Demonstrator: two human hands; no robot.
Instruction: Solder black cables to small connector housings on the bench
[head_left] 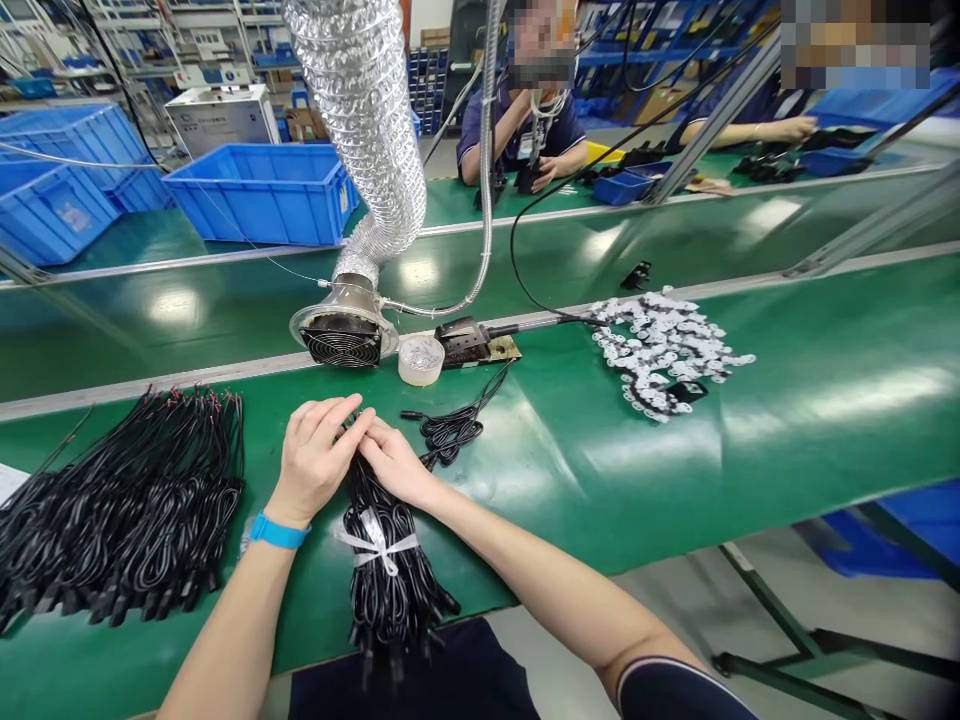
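Note:
A bundle of black cables (386,590), tied round with a white strip (382,545), lies at the table's front edge. Its plugs point toward me and hang past the edge. My left hand (319,455), with a blue wristband (280,531), closes over the far ends of the bundle. Opposite it, my right hand (394,460) grips those same ends, fingertips meeting the left ones. The fingers mostly hide the cable ends. One coiled black cable (454,430) rests just beyond my right hand.
Many loose cables (127,510) are piled at left. Behind my hands stand a fan (343,342) on a foil duct (367,120), a round tub (421,360) and a soldering iron holder (465,340). White-and-black small parts (667,345) lie at right. A co-worker (525,130) sits opposite.

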